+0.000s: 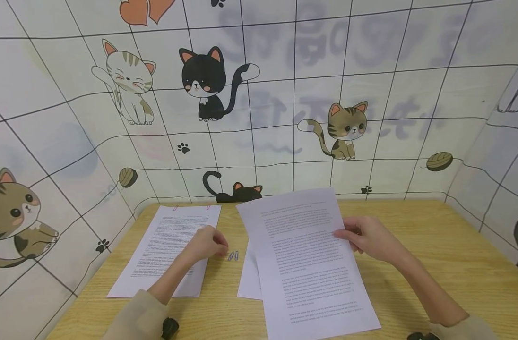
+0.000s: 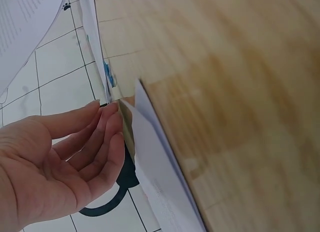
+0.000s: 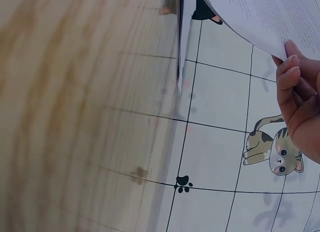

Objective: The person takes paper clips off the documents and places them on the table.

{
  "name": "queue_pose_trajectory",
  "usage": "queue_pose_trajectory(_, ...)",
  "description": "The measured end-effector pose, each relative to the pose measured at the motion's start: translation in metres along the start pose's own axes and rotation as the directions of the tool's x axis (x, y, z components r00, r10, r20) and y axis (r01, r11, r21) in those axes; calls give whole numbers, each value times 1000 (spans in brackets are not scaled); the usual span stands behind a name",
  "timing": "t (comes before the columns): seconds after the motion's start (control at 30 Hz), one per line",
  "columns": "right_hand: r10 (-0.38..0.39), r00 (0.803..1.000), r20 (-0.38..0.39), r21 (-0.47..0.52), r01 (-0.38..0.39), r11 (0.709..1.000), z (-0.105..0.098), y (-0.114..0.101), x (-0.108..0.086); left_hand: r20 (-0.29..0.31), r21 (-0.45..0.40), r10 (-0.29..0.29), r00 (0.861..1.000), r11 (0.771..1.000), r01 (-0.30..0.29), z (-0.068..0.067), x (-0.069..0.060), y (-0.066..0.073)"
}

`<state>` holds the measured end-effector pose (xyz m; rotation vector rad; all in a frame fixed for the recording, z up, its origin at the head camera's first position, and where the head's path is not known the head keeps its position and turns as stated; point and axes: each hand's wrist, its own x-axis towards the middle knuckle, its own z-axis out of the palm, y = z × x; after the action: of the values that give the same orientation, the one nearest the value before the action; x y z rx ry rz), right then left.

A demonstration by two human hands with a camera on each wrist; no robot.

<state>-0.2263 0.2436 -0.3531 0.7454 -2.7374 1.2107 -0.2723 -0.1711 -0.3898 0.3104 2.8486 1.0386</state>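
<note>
Right hand (image 1: 367, 238) pinching a printed sheet (image 1: 306, 264) by its right edge, left hand (image 1: 205, 243) loosely curved, just beside 2 paper clips (image 1: 236, 255)!

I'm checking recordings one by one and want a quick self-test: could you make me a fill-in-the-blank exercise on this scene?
1. The raised paper is held at its edge by the ____ hand.
2. Along the far edge of the clipped paper sit ____ pink clips.
3. The loose clips on the table lie closer to the ____ hand.

Missing words: right; two; left.
</note>
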Motion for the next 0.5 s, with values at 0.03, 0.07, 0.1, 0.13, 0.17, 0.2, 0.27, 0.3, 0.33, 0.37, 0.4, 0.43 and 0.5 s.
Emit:
queue_pose_trajectory(0.03, 3, 1000, 1, 2, -3, 1000, 0, 0, 0, -2, -6, 5, 1000, 1000, -5, -1, 0, 0)
queue_pose_trajectory(0.07, 4, 1000, 2, 5, -4, 1000, 0, 1, 0, -5, -9, 6, 1000, 1000, -6, -1, 0, -1)
queue_pose_trajectory(0.1, 6, 1000, 2, 8, -6, 1000, 0, 1, 0, -9, -12, 7, 1000, 1000, -7, -2, -1, -2)
queue_pose_trajectory(0.13, 7, 1000, 2, 11, -8, 1000, 0, 2, 0, -13, -15, 11, 1000, 1000, -11, -3, -1, -2)
queue_pose_trajectory(0.17, 7, 1000, 1, 10, -7, 1000, 0, 2, 0, -18, -17, 14, 1000, 1000, -14, -3, -2, -1)
queue_pose_trajectory(0.2, 9, 1000, 0, 10, -9, 1000, 0, 2, 0, -23, -24, 18, 1000, 1000, -18, -4, -4, -1)
queue_pose_trajectory(0.27, 11, 1000, -3, 9, -11, 1000, 0, 3, 0, -31, -38, 23, 999, 999, -24, -5, -6, 1)
queue_pose_trajectory(0.3, 11, 1000, -5, 7, -11, 1000, 0, 3, 0, -34, -48, 30, 999, 998, -32, -6, -8, 2)
queue_pose_trajectory(0.33, 12, 1000, -8, 5, -12, 1000, 0, 4, 0, -37, -54, 36, 999, 998, -38, -6, -9, 3)
queue_pose_trajectory(0.37, 12, 1000, -11, 3, -12, 1000, 0, 4, 1, -40, -61, 42, 998, 997, -44, -7, -10, 5)
queue_pose_trajectory(0.4, 13, 1000, -11, 3, -13, 1000, -1, 4, 1, -42, -70, 47, 998, 996, -50, -7, -11, 6)
queue_pose_trajectory(0.43, 13, 1000, -13, 2, -13, 1000, -1, 4, 1, -44, -75, 51, 998, 996, -54, -7, -12, 8)
queue_pose_trajectory(0.5, 13, 1000, -15, 1, -13, 1000, -1, 4, 0, -51, -81, 62, 997, 995, -66, -6, -13, 10)
